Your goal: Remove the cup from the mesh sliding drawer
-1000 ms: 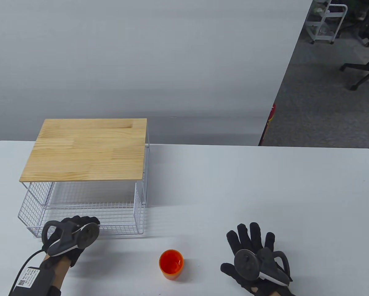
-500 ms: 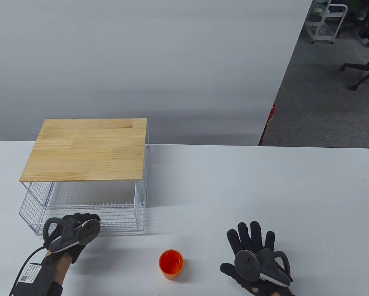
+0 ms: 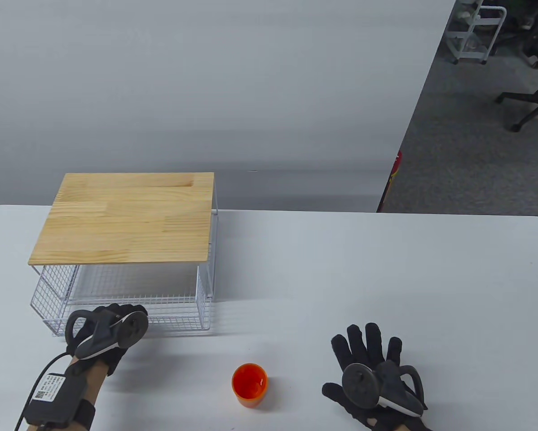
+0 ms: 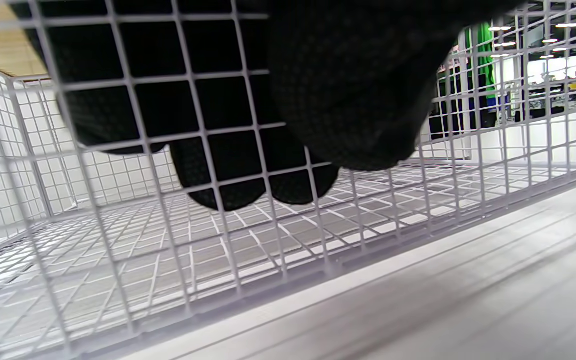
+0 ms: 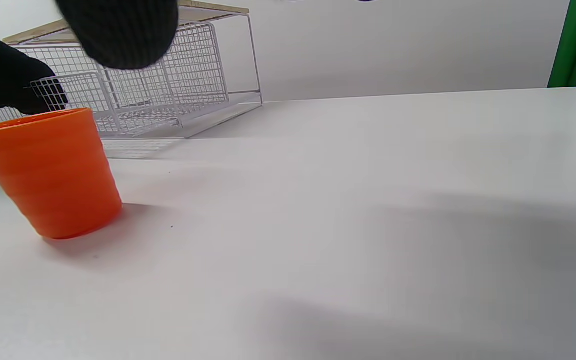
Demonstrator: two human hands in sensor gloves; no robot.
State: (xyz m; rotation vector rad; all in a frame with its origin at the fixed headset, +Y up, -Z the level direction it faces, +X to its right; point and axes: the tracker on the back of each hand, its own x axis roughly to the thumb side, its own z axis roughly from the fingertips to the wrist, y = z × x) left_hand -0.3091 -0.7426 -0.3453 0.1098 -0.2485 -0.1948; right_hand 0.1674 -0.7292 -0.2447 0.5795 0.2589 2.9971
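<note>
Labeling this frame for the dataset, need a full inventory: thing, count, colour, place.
cup: 1, orange, upright on the table between the hands, outside the drawer.
mesh sliding drawer: 1, white wire, under the wooden top, front edge sticking out toward the person.
wooden top: 1, light pine, on the wire frame at table left.
table: 1, white.
left hand: 1, black glove, fingers over the drawer's front wall; seen inside the mesh in the left wrist view.
right hand: 1, black glove, fingers spread, flat on the table right of the cup.

Cup (image 3: pixel 249 384) on table (image 3: pixel 341 269) — right of, before the drawer (image 3: pixel 130 310).
</note>
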